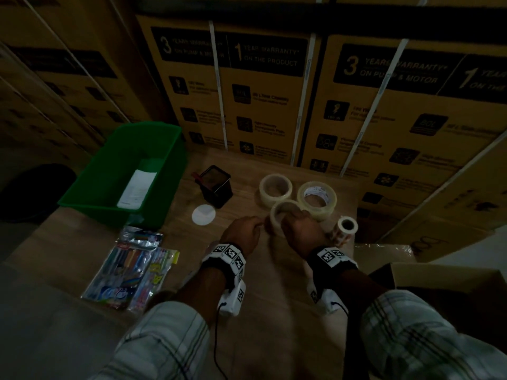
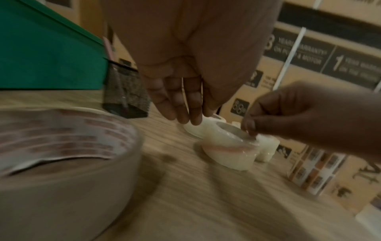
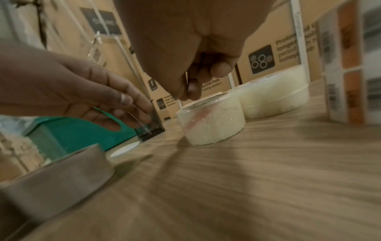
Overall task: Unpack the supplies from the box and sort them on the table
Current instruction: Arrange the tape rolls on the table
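Translucent, cream-coloured tape roll (image 1: 284, 217) sits on the wooden table (image 1: 274, 283), pinched at its rim by the right hand (image 1: 301, 231); just left, the left hand (image 1: 242, 233) hovers with fingers relaxed, holding nothing.

Both forearms reaching forward, close together. Left hand (image 1: 242, 231) low, fingers (image 2: 181, 104) straight and relaxed. Right hand (image 1: 300, 229) curled, fingertips (image 3: 190, 91) pinching downward.
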